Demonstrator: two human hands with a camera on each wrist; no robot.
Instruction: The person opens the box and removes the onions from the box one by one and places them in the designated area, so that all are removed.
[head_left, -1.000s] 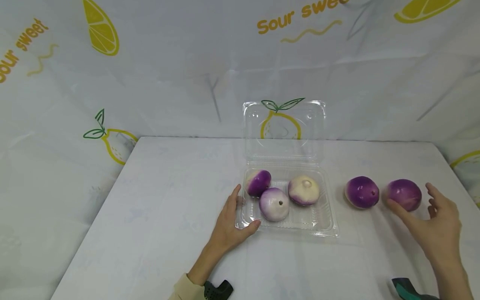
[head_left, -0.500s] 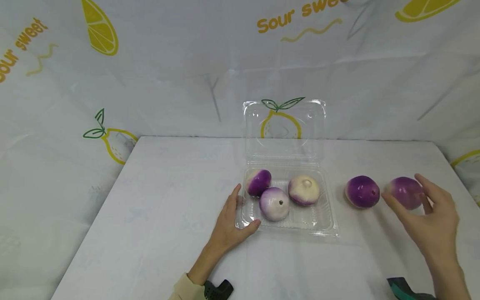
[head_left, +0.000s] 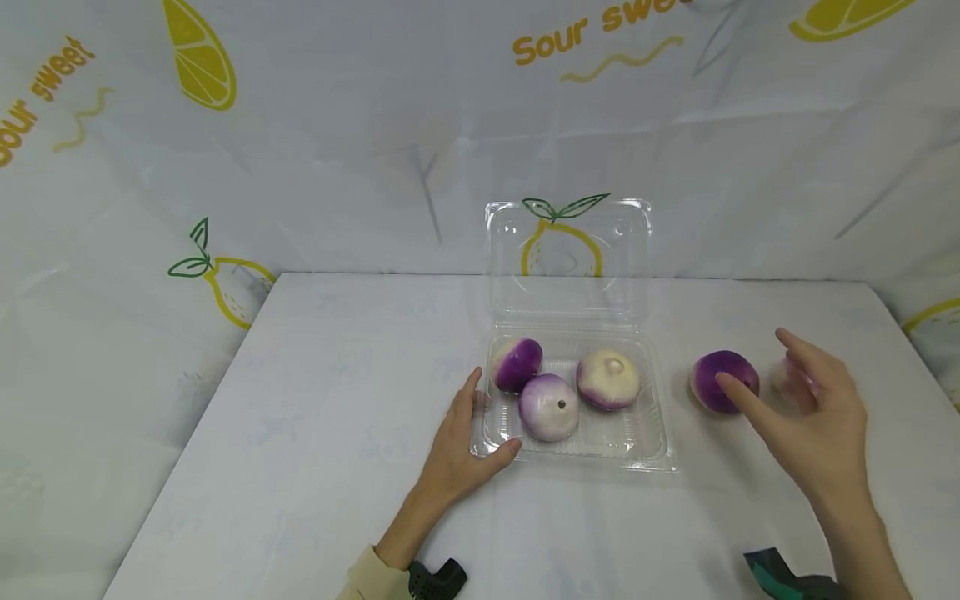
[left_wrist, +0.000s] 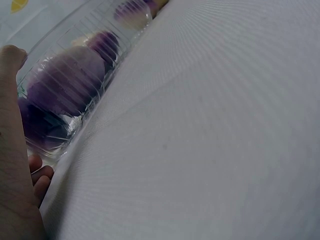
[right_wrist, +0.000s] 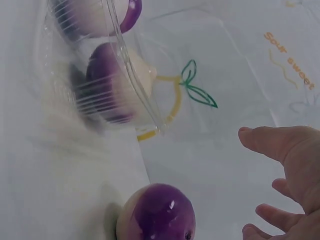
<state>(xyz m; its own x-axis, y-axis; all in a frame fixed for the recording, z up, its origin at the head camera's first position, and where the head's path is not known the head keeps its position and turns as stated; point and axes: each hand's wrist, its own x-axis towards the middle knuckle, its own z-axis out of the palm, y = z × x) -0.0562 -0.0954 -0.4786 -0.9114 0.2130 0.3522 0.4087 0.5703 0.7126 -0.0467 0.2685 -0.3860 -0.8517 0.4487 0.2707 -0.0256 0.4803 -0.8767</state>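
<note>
My R hand (head_left: 817,425), right side of the head view, is spread: thumb and fingers wide apart, nothing held that I can see. Thumb overlaps the purple bulb (head_left: 711,367) at right of ctr; wrist view shows a gap, so prob. not touching. That bulb sits loose on the tabletop (head_left: 337,400). I'd guess light & firm, w/ slick skin given the shine; not fragile, but round, so apt to roll if nudged off-ctr. Best hold IMO: thumb on near side, fingers on far side, at the widest part, light squeeze. A 2nd bulb (head_left: 786,379) is mostly hidden behind my fingers; can't tell more.

L hand (head_left: 461,450), lower ctr, is spread too, at the clear container's (head_left: 652,457) near-left corner. Container is prob. thin plastic, v. light, flexy, apt to skid or dent; steady by the rim corner, don't pinch walls. Inside: a two-tone bulb (head_left: 517,365) far left, a lilac bulb (head_left: 549,408) just beside it, nearer me, & a cream bulb (head_left: 608,379) to the right. Lid (head_left: 570,304) is up behind.
</note>
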